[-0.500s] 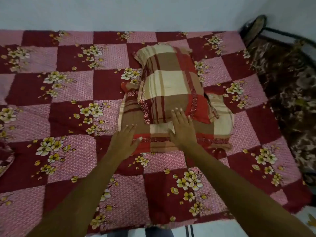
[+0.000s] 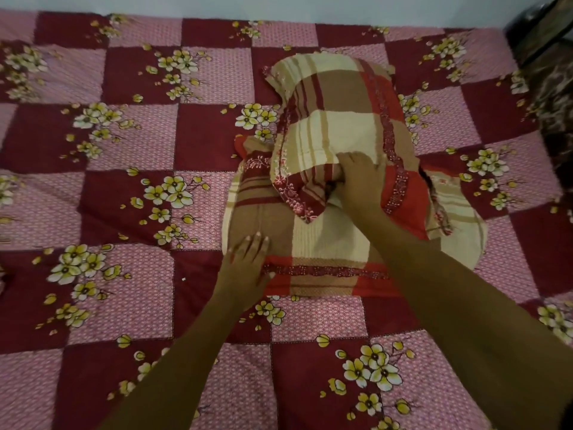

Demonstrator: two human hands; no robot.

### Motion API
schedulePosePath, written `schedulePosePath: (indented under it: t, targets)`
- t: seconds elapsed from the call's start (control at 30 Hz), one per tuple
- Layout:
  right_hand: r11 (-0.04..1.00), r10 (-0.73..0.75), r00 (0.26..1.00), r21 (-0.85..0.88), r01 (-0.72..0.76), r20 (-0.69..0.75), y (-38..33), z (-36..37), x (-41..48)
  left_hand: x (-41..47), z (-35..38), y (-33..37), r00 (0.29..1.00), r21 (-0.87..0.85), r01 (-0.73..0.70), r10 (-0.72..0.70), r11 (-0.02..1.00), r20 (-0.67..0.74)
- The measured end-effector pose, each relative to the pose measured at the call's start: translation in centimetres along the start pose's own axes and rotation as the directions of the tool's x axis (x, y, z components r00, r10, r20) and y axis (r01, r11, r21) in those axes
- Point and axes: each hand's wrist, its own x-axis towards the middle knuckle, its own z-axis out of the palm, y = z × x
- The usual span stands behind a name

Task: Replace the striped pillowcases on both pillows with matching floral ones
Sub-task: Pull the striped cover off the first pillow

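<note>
Two bare forearms are showing in the head view, the left forearm (image 2: pixel 186 361) and the right forearm (image 2: pixel 449 290), each showing uncovered skin from the lower edge of the frame up to the wrist. The left hand (image 2: pixel 248 268) and the right hand (image 2: pixel 361 181) are showing bare as well. The fingers (image 2: pixel 257 243) of the left hand are showing pale nails at their tips. A dark sliver (image 2: pixel 569 422) is showing at the lower right corner, too small to tell whether it is clothing.

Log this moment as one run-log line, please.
left hand: rests on lower pillow | right hand: grips case of upper pillow | both cases striped
</note>
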Motion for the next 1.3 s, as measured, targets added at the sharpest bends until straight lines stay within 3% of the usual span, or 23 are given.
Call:
schedulePosePath:
  t: [0.07, 0.17, 0.27, 0.4, 0.53, 0.67, 0.73, 0.83, 0.9, 1.0, 1.1, 1.2, 1.3]
  targets:
    - [0.981, 0.001, 0.995, 0.194, 0.018, -0.099, -0.5, -1.9, 1.2, -0.1, -1.2, -0.3, 1.0, -0.092, -0.015, 0.015, 0.996, 0.001]
    - [0.86, 0.092, 0.973, 0.509, 0.031, -0.214, -2.2, -5.4, 2.4, -0.6, -3.6, -1.3, 1.0, -0.209, -0.008, 0.005, 0.978, -0.011]
    - [0.677, 0.263, 0.939, 0.736, -0.015, -0.223, -5.6, -9.6, 3.2, -1.4, -6.5, -2.8, 0.996, -0.391, 0.015, -0.05, 0.92, -0.08]
    - [0.403, 0.318, 0.93, 0.914, 0.046, -0.187, -11.2, -15.3, 2.6, -3.6, -11.5, -4.4, 0.974, -0.665, 0.046, -0.181, 0.746, -0.136]
    - [0.097, 0.346, 0.933, 0.993, 0.072, -0.102, -17.1, -19.7, -0.9, -6.6, -14.8, -5.9, 0.956, -0.873, 0.078, -0.285, 0.481, -0.072]
    - [-0.321, 0.428, 0.886, 0.947, -0.032, 0.175, -21.7, -21.8, -4.9, -9.8, -16.4, -8.3, 0.9, -0.951, 0.048, -0.425, 0.305, -0.091]
    - [-0.49, 0.386, 0.864, 0.865, -0.105, 0.324, -22.9, -21.3, -7.1, -11.8, -16.6, -9.5, 0.84, -0.978, -0.014, -0.528, 0.209, -0.125]
    - [-0.661, 0.235, 0.824, 0.707, -0.254, 0.515, -23.8, -18.4, -11.0, -14.5, -15.7, -10.2, 0.806, -0.998, -0.061, -0.591, -0.033, -0.03]
    - [-0.718, 0.182, 0.764, 0.615, -0.327, 0.619, -24.3, -15.7, -14.2, -15.7, -13.9, -10.6, 0.787, -0.994, -0.025, -0.615, -0.108, 0.048]
    - [-0.732, 0.196, 0.605, 0.525, -0.433, 0.772, -23.7, -10.7, -18.8, -16.8, -9.0, -11.7, 0.741, -0.99, 0.042, -0.66, -0.134, 0.121]
    - [-0.699, 0.163, 0.514, 0.466, -0.542, 0.842, -22.6, -6.6, -23.0, -17.4, -3.1, -12.3, 0.763, -0.984, 0.129, -0.622, -0.12, 0.176]
    - [-0.632, 0.34, 0.416, 0.533, -0.562, 0.843, -20.0, -4.9, -26.4, -17.8, 0.6, -11.3, 0.768, -0.986, 0.157, -0.621, -0.05, 0.154]
    - [-0.679, 0.549, 0.27, 0.611, -0.408, 0.791, -17.2, -4.1, -28.7, -18.0, 3.1, -9.4, 0.78, -0.988, 0.151, -0.611, -0.025, 0.135]
